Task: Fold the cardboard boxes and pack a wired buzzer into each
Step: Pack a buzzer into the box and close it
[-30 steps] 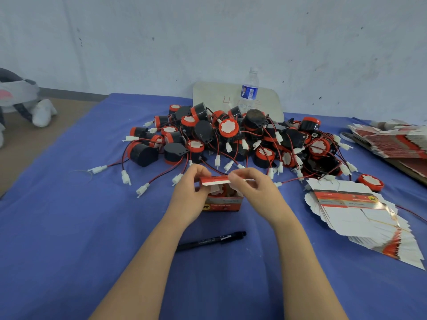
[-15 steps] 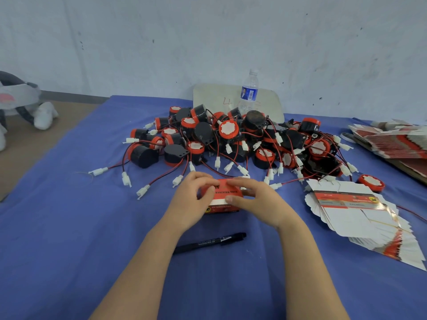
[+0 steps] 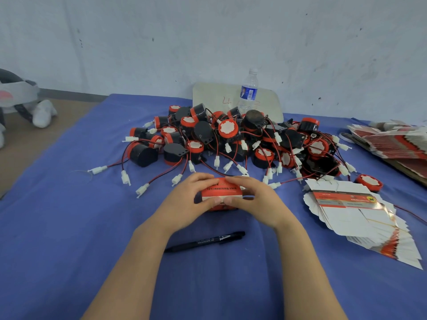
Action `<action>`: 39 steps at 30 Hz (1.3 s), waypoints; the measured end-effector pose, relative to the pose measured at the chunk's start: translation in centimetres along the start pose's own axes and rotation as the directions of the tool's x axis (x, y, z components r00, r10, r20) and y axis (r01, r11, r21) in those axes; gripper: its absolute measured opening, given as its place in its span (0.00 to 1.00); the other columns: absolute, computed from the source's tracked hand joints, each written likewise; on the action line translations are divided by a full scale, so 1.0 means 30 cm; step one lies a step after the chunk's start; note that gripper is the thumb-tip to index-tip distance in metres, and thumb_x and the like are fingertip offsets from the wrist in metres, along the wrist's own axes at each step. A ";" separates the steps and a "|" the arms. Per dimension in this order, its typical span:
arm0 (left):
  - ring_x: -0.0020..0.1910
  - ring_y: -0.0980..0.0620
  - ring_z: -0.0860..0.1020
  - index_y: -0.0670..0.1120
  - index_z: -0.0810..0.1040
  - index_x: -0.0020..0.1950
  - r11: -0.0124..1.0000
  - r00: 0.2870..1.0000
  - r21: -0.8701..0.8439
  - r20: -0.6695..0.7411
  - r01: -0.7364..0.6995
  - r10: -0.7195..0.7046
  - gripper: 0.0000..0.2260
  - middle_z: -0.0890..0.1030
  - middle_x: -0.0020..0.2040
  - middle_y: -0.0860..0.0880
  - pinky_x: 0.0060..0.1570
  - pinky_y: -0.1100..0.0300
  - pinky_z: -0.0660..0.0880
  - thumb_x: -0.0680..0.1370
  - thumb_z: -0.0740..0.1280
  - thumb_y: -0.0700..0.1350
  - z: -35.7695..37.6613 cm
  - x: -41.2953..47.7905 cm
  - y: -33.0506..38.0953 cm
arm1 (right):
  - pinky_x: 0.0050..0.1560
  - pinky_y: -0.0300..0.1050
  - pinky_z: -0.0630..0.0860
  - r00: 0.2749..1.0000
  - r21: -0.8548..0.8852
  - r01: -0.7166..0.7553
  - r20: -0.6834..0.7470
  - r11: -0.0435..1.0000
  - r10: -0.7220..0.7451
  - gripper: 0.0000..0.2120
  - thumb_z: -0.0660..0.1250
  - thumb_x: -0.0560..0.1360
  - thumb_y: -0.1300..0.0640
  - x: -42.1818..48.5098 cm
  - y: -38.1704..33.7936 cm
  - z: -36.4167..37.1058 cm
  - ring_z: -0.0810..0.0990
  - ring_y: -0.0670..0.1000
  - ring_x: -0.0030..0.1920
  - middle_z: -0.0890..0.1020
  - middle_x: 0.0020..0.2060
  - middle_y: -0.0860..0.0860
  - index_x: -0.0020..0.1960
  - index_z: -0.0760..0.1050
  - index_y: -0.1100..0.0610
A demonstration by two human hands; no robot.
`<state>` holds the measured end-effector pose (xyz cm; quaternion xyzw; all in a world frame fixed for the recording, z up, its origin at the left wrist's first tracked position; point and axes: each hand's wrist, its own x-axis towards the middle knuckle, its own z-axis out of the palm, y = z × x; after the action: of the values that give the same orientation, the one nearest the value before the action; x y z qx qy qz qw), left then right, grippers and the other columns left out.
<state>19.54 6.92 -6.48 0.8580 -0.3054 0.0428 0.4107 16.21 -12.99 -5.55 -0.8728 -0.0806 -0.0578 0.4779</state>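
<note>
Left hand [image 3: 184, 203] and right hand [image 3: 261, 202] both curled round the small red-and-white box [image 3: 221, 191] at centre frame, thumbs on its near face, fingers over the top. Cannot tell if it rests on the tabletop [image 3: 69, 227], which has a blue cloth. Pale wall [image 3: 208, 42] behind. Buzzer pile [image 3: 231, 139] just beyond the box, wires trailing. Flat boxes [image 3: 353, 215] fanned at right, second stack [image 3: 392, 144] at the right edge. Pen [image 3: 205, 241] between the forearms. Bottle [image 3: 248, 93] top centre. Tabletop edge runs diagonally at left, with floor [image 3: 13, 139] past it. Widest stretch of cloth is lower left.
</note>
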 end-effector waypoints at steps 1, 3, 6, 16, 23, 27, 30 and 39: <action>0.55 0.72 0.64 0.52 0.73 0.69 1.000 1.000 0.022 -0.012 -0.006 0.006 0.21 0.69 0.62 0.62 0.52 0.83 0.60 0.76 0.67 0.54 0.002 0.001 -0.001 | 0.56 0.36 0.75 1.000 -0.007 0.009 -0.015 1.000 -0.009 0.20 0.74 0.71 0.52 0.002 0.003 0.002 0.77 0.42 0.56 0.76 0.59 0.42 0.60 0.75 0.41; 0.57 0.68 0.66 0.52 0.73 0.68 0.999 0.999 0.044 -0.033 -0.011 0.013 0.20 0.70 0.63 0.61 0.53 0.81 0.61 0.77 0.66 0.54 0.006 0.003 -0.002 | 0.52 0.33 0.75 0.999 -0.011 0.015 -0.050 1.000 -0.015 0.17 0.74 0.70 0.51 0.005 0.005 0.006 0.79 0.40 0.51 0.78 0.56 0.41 0.57 0.76 0.39; 0.58 0.65 0.68 0.52 0.74 0.68 0.998 0.998 0.058 -0.057 -0.021 0.025 0.18 0.72 0.63 0.59 0.52 0.78 0.64 0.78 0.64 0.53 0.009 0.004 -0.004 | 0.49 0.32 0.76 0.997 -0.006 0.021 -0.074 1.000 -0.021 0.15 0.73 0.71 0.51 0.007 0.004 0.013 0.79 0.40 0.48 0.79 0.53 0.41 0.54 0.76 0.37; 0.53 0.63 0.74 0.50 0.80 0.59 0.999 0.986 -0.021 -0.164 -0.031 0.027 0.13 0.79 0.54 0.59 0.52 0.76 0.67 0.80 0.62 0.51 0.017 0.008 0.021 | 0.45 0.31 0.74 0.983 -0.006 0.096 -0.157 0.995 -0.096 0.08 0.69 0.75 0.50 0.009 -0.032 0.025 0.79 0.38 0.46 0.82 0.41 0.37 0.43 0.77 0.36; 0.55 0.69 0.73 0.56 0.79 0.56 0.975 0.988 -0.215 -0.130 0.054 -0.083 0.08 0.78 0.56 0.61 0.50 0.77 0.68 0.80 0.62 0.50 0.010 0.007 0.027 | 0.49 0.31 0.75 0.998 0.035 0.000 -0.068 0.999 0.002 0.08 0.68 0.76 0.47 0.008 -0.025 0.012 0.78 0.39 0.51 0.81 0.50 0.42 0.54 0.78 0.42; 0.57 0.68 0.71 0.53 0.79 0.60 0.956 0.990 -0.276 -0.063 0.101 -0.123 0.11 0.77 0.59 0.59 0.52 0.73 0.71 0.81 0.60 0.48 0.005 0.005 0.017 | 0.58 0.39 0.75 0.999 0.071 -0.030 0.038 0.997 0.027 0.14 0.68 0.76 0.51 0.003 -0.024 0.000 0.77 0.42 0.57 0.80 0.56 0.45 0.61 0.76 0.45; 0.57 0.70 0.71 0.54 0.79 0.59 0.960 0.989 -0.264 -0.088 0.091 -0.118 0.10 0.77 0.59 0.60 0.52 0.77 0.67 0.81 0.61 0.48 0.009 0.005 0.019 | 0.57 0.39 0.75 1.000 0.081 0.005 0.007 0.997 -0.005 0.11 0.68 0.76 0.53 0.002 -0.029 0.003 0.78 0.41 0.56 0.82 0.54 0.43 0.58 0.78 0.44; 0.58 0.71 0.70 0.55 0.77 0.60 0.947 0.992 -0.307 -0.052 0.093 -0.114 0.10 0.75 0.60 0.60 0.53 0.77 0.68 0.79 0.64 0.46 0.008 0.000 0.017 | 0.59 0.44 0.75 1.000 0.076 0.023 -0.013 0.997 -0.022 0.11 0.70 0.75 0.54 0.001 -0.028 0.010 0.79 0.43 0.56 0.83 0.52 0.43 0.54 0.78 0.41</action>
<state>19.22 6.49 -6.30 0.7974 -0.2488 0.0033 0.5497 16.08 -12.28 -5.03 -0.8525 -0.0896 -0.0652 0.5108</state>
